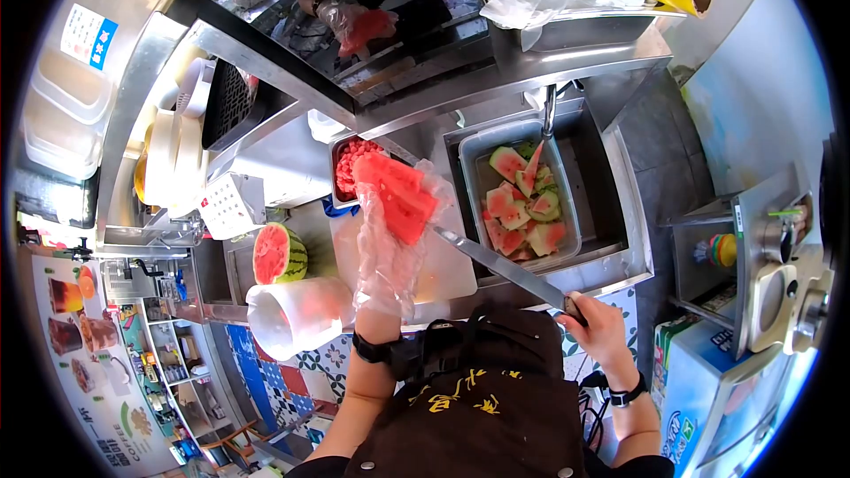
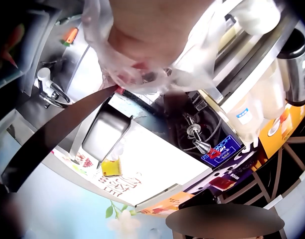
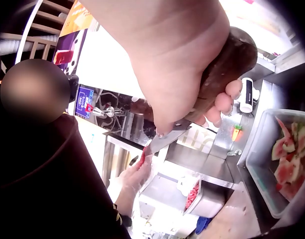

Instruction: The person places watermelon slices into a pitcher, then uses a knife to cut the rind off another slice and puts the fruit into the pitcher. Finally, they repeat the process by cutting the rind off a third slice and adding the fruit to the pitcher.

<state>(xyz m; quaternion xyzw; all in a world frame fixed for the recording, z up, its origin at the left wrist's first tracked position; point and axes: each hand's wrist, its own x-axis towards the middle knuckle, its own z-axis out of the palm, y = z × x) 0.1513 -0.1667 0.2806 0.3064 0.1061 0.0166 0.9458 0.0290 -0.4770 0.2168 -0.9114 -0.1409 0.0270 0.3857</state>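
In the head view my left hand [image 1: 387, 257], in a clear plastic glove, holds a red slab of watermelon [image 1: 390, 190] above the white cutting board [image 1: 447, 276]. Cut lines run along the flesh. My right hand [image 1: 600, 329], bare, grips the dark handle of a long knife [image 1: 509, 273]. The blade points left, its tip end right at the slab's lower edge. In the right wrist view the fingers wrap round the knife handle [image 3: 227, 64]. Glove and wrist hide most of the slab in the left wrist view, where the knife blade [image 2: 58, 129] reaches the glove.
A metal container of diced watermelon [image 1: 356, 159] stands behind the board. Left are a cut watermelon [image 1: 280, 253] and a white bucket [image 1: 297, 317]. Right, a clear tub [image 1: 574, 212] with rinds sits in the sink [image 1: 611, 204] under a faucet [image 1: 549, 111].
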